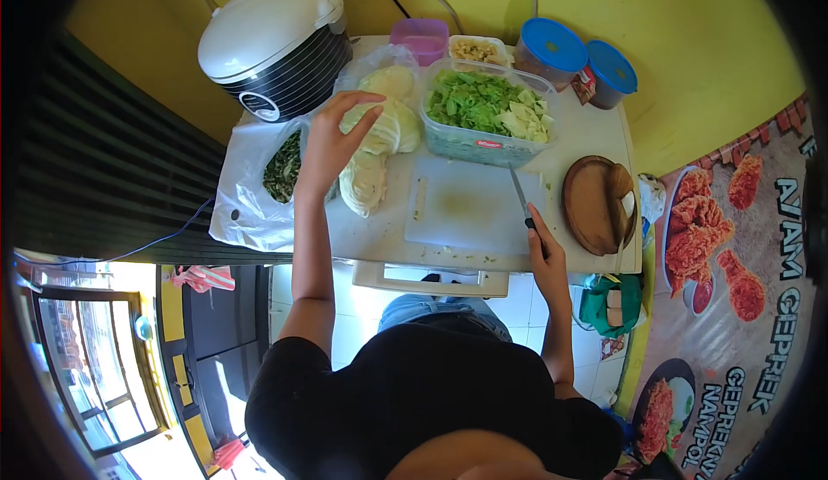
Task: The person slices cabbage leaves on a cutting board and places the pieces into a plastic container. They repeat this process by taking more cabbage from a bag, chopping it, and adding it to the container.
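Note:
My right hand [547, 249] is closed round the black handle of a knife [519, 188], whose blade points away from me over the right part of a white cutting board [474, 221]. My left hand [341, 131] is raised over the cabbages [398, 126], thumb and fingers apart, with nothing visible between them. Nearer me lies a smaller pale cabbage [363, 188]. Behind the board stands a clear plastic container [466, 148] filled with cut green leaves [474, 100] and paler cut pieces [526, 119]. Small scraps lie on the board and along its near edge.
A rice cooker [272, 36] stands at the back left, near a plastic bag of dark leaves [283, 169]. Two blue-lidded tubs [552, 44], a purple container [420, 40] and a small tub [476, 49] line the back. A wooden mortar [586, 204] with a pestle sits right.

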The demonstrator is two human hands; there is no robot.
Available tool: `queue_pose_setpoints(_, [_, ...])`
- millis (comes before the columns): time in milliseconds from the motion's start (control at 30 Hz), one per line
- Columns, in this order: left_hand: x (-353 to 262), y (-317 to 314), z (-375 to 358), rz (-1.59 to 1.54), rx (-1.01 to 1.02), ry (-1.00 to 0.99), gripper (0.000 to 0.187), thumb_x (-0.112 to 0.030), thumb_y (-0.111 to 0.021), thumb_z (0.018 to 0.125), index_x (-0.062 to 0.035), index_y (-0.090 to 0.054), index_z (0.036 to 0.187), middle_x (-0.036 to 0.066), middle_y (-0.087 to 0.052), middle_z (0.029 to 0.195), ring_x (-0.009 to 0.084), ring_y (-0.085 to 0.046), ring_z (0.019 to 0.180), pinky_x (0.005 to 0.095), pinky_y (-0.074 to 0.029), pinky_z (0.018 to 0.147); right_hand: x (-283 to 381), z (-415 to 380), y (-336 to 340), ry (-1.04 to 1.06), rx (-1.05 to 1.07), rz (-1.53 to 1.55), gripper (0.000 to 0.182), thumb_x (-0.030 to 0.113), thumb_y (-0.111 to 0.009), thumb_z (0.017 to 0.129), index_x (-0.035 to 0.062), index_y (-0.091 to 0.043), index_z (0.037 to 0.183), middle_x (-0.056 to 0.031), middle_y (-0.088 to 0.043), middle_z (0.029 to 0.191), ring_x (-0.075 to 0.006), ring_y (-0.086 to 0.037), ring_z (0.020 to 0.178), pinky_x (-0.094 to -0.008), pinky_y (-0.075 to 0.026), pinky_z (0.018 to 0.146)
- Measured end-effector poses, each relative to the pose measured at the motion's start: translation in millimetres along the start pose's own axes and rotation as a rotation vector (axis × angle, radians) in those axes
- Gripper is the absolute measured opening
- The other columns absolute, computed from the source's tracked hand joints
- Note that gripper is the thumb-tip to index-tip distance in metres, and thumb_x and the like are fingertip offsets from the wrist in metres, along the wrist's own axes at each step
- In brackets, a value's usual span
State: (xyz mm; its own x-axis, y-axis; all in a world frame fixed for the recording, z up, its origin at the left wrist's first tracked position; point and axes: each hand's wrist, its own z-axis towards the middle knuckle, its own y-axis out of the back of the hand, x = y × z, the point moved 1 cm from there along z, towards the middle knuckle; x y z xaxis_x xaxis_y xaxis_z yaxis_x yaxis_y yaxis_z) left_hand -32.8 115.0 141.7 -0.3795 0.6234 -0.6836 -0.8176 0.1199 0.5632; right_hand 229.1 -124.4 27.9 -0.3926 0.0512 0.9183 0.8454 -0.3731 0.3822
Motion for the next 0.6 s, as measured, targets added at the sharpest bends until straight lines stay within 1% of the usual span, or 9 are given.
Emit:
queue_pose_setpoints(67, [7.3, 11.6, -6.7, 0.078, -0.031, 0.027, 0.02, -0.013, -0.067, 0.087, -0.0028, -0.069, 0.105, 0.015, -0.066, 0.105, 0.0294, -0.064, 0.1, 0.0349, -0.048, 0.089, 5.4, 1.3, -3.1, 0.013, 0.0, -0.003, 0.041, 0.015, -0.047, 0.101, 0.0135, -0.047, 0.143, -0.0062, -0.063, 0.109, -0.0081, -0.046, 0.086, -0.0235, -0.042, 0.086])
queue_pose_setpoints(133, [12.9, 11.8, -7.4, 0.092, -0.03, 0.001, 0.022, -0.013, -0.067, 0.086, -0.0036, -0.069, 0.106, 0.015, -0.066, 0.106, 0.0305, -0.063, 0.101, 0.0356, -0.048, 0.089, 14.1, 1.4, -3.9, -0.103, 0.075, 0.028, 0.043, 0.014, -0.047, 0.101, 0.0073, -0.044, 0.143, -0.0067, -0.057, 0.131, -0.0098, -0.052, 0.107, -0.023, -0.038, 0.095])
queue_pose_setpoints(167, [15.1, 8.9, -6.4, 0.146, 0.001, -0.029, 0.027, -0.016, -0.07, 0.084, -0.0048, -0.067, 0.109, 0.015, -0.065, 0.109, 0.0313, -0.062, 0.104, 0.0369, -0.048, 0.09, 15.1, 2.9, -6.4, -0.101, 0.077, 0.027, 0.043, 0.014, -0.047, 0.101, 0.0073, -0.044, 0.143, -0.0067, -0.057, 0.131, -0.0098, -0.052, 0.107, -0.023, -0.038, 0.095])
queue_pose_setpoints(233, [28.9, -8.4, -6.3, 0.324, 0.067, -0.135, 0.048, -0.024, -0.078, 0.075, -0.012, -0.064, 0.119, 0.015, -0.061, 0.119, 0.0335, -0.058, 0.111, 0.0399, -0.046, 0.095, 15.6, 2.3, -11.4, -0.103, 0.091, 0.018, 0.043, 0.014, -0.048, 0.101, 0.0105, -0.045, 0.143, -0.0023, -0.06, 0.11, -0.0061, -0.047, 0.081, -0.0199, -0.041, 0.076])
queue_pose_setpoints(267, [34.9, -14.6, -9.9, 0.319, 0.064, -0.136, 0.048, -0.024, -0.078, 0.075, -0.012, -0.064, 0.119, 0.015, -0.061, 0.119, 0.0335, -0.058, 0.111, 0.0399, -0.046, 0.095, 14.8, 1.2, -13.3, -0.102, 0.089, 0.012, 0.043, 0.014, -0.048, 0.101, 0.0105, -0.045, 0.143, -0.0023, -0.06, 0.11, -0.0061, -0.047, 0.081, -0.0199, -0.041, 0.076])
queue_pose_setpoints(333, [44.0, -24.3, -13.3, 0.562, 0.115, -0.214, 0.058, -0.027, -0.08, 0.069, -0.0178, -0.062, 0.123, 0.015, -0.058, 0.124, 0.0344, -0.055, 0.116, 0.04, -0.046, 0.097, 15.4, 0.8, -18.1, -0.021, 0.07, 0.013, 0.042, 0.015, -0.048, 0.101, 0.0144, -0.046, 0.143, 0.0028, -0.05, 0.085, -0.0052, -0.033, 0.067, -0.019, -0.033, 0.061])
queue_pose_setpoints(433, [56.8, -30.4, -12.1, 0.538, 0.124, -0.215, 0.06, -0.026, -0.08, 0.068, -0.0211, -0.061, 0.125, 0.014, -0.059, 0.124, 0.0349, -0.058, 0.112, 0.0407, -0.048, 0.094, 18.5, -3.0, -19.9, -0.042, 0.084, 0.042, 0.042, 0.015, -0.048, 0.101, 0.0167, -0.047, 0.143, 0.0052, -0.04, 0.074, -0.005, -0.031, 0.063, -0.0194, -0.03, 0.057])
queue_pose_setpoints(567, [46.6, -21.6, -14.1, 0.475, 0.136, -0.151, 0.062, -0.028, -0.08, 0.071, -0.0209, -0.059, 0.129, 0.015, -0.058, 0.126, 0.0344, -0.059, 0.11, 0.0418, -0.048, 0.093, 19.7, -8.9, -21.4, -0.035, 0.072, 0.026, 0.042, 0.015, -0.048, 0.101, 0.0167, -0.047, 0.143, 0.0063, -0.036, 0.071, -0.0047, -0.03, 0.061, -0.0192, -0.028, 0.055])
queue_pose_setpoints(600, [40.1, -16.8, -16.6, 0.466, 0.072, -0.167, 0.062, -0.028, -0.08, 0.071, -0.02, -0.058, 0.129, 0.015, -0.059, 0.125, 0.0348, -0.06, 0.108, 0.0417, -0.049, 0.092, 24.0, -11.2, -20.7, -0.072, 0.081, 0.044, 0.042, 0.015, -0.047, 0.101, 0.0166, -0.047, 0.143, 0.0063, -0.036, 0.071, -0.0047, -0.029, 0.061, -0.0192, -0.028, 0.055])
